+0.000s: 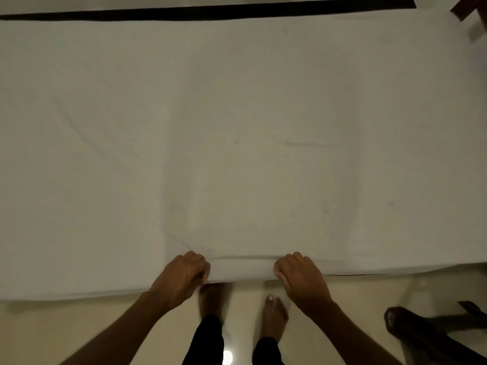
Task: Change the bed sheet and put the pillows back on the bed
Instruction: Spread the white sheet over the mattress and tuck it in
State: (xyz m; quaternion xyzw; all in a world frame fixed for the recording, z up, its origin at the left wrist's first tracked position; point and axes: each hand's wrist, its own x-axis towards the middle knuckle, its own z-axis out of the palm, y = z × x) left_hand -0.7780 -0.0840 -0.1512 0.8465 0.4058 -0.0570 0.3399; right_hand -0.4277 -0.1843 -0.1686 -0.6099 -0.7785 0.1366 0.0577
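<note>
A white bed sheet (pixel 237 127) lies spread over the whole bed, with a few soft creases on the left and centre. Along the near edge of the bed, my left hand (pixel 181 277) grips a bunch of the sheet with curled fingers. My right hand (pixel 300 277) grips the same edge a short way to the right. The stretch of sheet between the hands is pulled into a small fold. No pillows are in view.
A dark strip (pixel 210 12) runs along the far side of the bed. Dark wooden furniture (pixel 421 330) stands at the lower right, and another wooden piece (pixel 469 11) shows at the top right corner. My bare feet stand on the pale floor (pixel 79 325) below the bed's edge.
</note>
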